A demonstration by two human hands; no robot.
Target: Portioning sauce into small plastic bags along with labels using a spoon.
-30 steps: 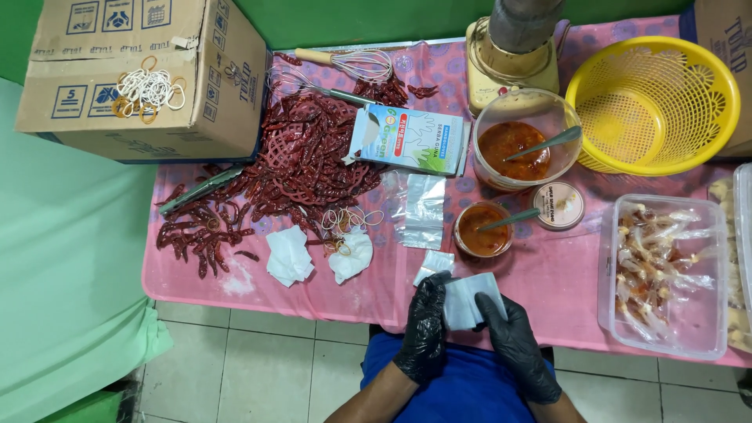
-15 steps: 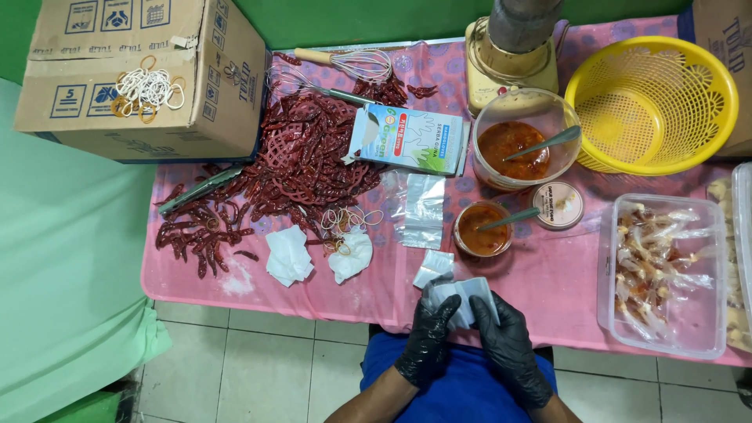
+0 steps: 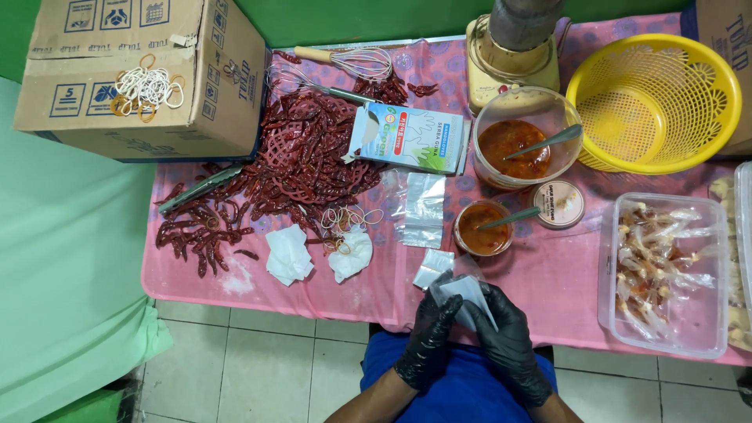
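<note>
Both my hands wear black gloves and meet at the table's near edge. My left hand (image 3: 429, 338) and my right hand (image 3: 505, 337) together pinch a small clear plastic bag (image 3: 464, 291), which stands tilted between the fingertips. Just beyond it sits a small jar of orange-red sauce (image 3: 482, 228) with a spoon in it. A few more flat plastic bags (image 3: 424, 208) lie to the left of the jar. A larger bowl of the same sauce (image 3: 515, 147), also with a spoon, stands farther back.
A pile of dried red chillies (image 3: 290, 160) covers the table's left half, beside a cardboard box (image 3: 141, 74) and crumpled tissues (image 3: 288, 254). At the right are a yellow basket (image 3: 652, 94), a jar lid (image 3: 557, 204) and a clear tub of filled sachets (image 3: 664, 274). A blender base (image 3: 511, 55) stands at the back.
The plastic bag, held flat and spread a second ago, has been gathered and turned up between my fingertips. My hands have drawn closer together.
</note>
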